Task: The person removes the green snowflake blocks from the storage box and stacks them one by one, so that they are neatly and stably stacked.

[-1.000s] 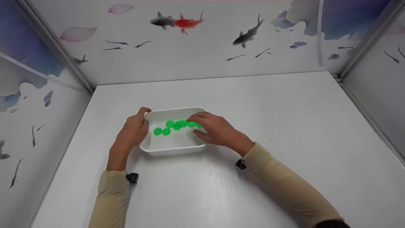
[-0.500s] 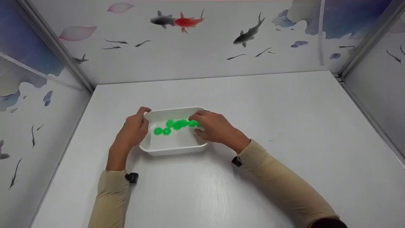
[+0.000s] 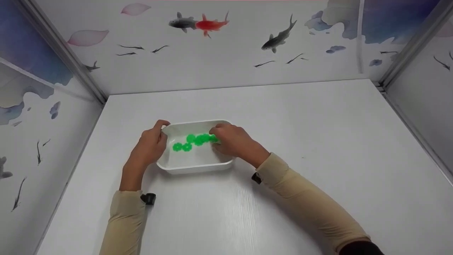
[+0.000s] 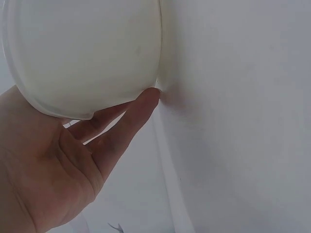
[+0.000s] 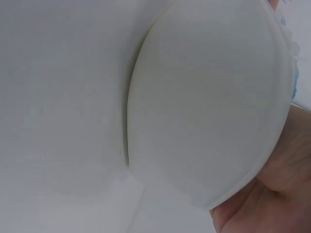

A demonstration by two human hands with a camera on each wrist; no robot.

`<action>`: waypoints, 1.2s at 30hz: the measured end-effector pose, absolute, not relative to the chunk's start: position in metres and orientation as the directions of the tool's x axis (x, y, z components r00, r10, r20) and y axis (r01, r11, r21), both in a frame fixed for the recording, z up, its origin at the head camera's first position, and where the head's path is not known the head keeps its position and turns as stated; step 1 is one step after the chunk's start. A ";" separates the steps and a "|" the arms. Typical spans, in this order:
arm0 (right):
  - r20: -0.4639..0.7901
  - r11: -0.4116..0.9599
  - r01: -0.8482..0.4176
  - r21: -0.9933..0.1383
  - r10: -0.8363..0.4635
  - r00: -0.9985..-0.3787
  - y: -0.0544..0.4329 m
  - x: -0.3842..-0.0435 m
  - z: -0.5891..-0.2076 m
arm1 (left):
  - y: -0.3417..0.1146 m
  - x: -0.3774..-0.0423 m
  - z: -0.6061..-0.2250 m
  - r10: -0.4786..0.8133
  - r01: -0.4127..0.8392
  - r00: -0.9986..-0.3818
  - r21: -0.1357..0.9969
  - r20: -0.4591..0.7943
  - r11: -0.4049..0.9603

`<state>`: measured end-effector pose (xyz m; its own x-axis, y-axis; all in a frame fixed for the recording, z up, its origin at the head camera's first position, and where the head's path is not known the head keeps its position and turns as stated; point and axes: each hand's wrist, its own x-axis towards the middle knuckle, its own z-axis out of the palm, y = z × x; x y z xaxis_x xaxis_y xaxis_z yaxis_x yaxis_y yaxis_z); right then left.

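Note:
A white rectangular tray (image 3: 194,166) lies on the table, with several green flower-shaped pieces (image 3: 200,139) in a row inside it. My left hand (image 3: 150,143) grips the tray's left end. In the left wrist view, the fingers (image 4: 129,124) of that hand reach round the tray's outer wall (image 4: 92,53). My right hand (image 3: 231,140) is over the tray's right end, its thumb and fingers bent around green pieces. Whether they pinch one I cannot tell. In the right wrist view, the tray wall (image 5: 209,107) hides those fingertips, and only part of the hand (image 5: 286,170) shows.
The white table (image 3: 304,120) extends around the tray on all sides. White panels (image 3: 226,63) printed with fish and petals stand at the back and both sides, joined by metal corner posts (image 3: 83,76). Each sleeve carries a small black wrist device (image 3: 148,199).
My right hand has moved a little left and further into the tray, its fingers curling closer in and covering the rightmost green pieces. The left hand and the tray have stayed put.

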<state>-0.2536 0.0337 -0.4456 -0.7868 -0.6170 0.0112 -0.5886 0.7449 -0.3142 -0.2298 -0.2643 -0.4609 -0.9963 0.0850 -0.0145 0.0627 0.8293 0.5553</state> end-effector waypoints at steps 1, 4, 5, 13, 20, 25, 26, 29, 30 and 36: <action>0.001 0.752 -0.582 -0.311 -0.612 -0.791 0.031 -0.255 -0.446 | -0.264 -0.230 -0.461 0.085 0.062 -0.996 0.556 -0.016 0.829; -0.017 0.775 -0.565 -0.285 -0.593 -0.805 0.024 -0.257 -0.449 | -0.265 -0.231 -0.462 0.085 0.067 -0.996 0.553 -0.007 0.830; -0.020 0.782 -0.560 -0.274 -0.587 -0.809 0.021 -0.258 -0.449 | -0.265 -0.231 -0.462 0.085 0.069 -0.996 0.552 -0.003 0.831; 0.012 0.820 -0.526 -0.226 -0.538 -0.843 0.008 -0.256 -0.454 | -0.265 -0.230 -0.462 0.079 0.062 -0.997 0.548 -0.008 0.834; 0.027 0.824 -0.518 -0.229 -0.526 -0.850 0.006 -0.256 -0.456 | -0.265 -0.228 -0.461 0.075 0.058 -0.997 0.550 -0.007 0.833; 0.028 0.841 -0.517 -0.161 -0.520 -0.854 0.009 -0.255 -0.453 | -0.266 -0.228 -0.463 0.083 0.065 -0.997 0.548 -0.008 0.834; 0.027 0.844 -0.518 -0.138 -0.520 -0.854 0.010 -0.254 -0.452 | -0.266 -0.228 -0.463 0.084 0.066 -0.996 0.548 -0.007 0.834; 0.017 0.848 -0.523 -0.093 -0.523 -0.852 0.010 -0.254 -0.450 | -0.266 -0.229 -0.462 0.084 0.070 -0.997 0.550 0.000 0.832; 0.014 0.848 -0.521 -0.091 -0.522 -0.853 0.010 -0.254 -0.450 | -0.267 -0.229 -0.462 0.084 0.070 -0.996 0.551 0.001 0.832; 0.013 0.850 -0.501 -0.162 -0.506 -0.863 0.010 -0.258 -0.450 | -0.266 -0.230 -0.461 0.095 0.084 -0.995 0.546 0.009 0.833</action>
<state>-0.2584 0.0096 -0.4501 -0.8626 -0.5056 0.0134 -0.5009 0.8503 -0.1618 -0.2298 -0.2658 -0.4613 -0.9955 0.0947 0.0091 0.0843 0.8332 0.5465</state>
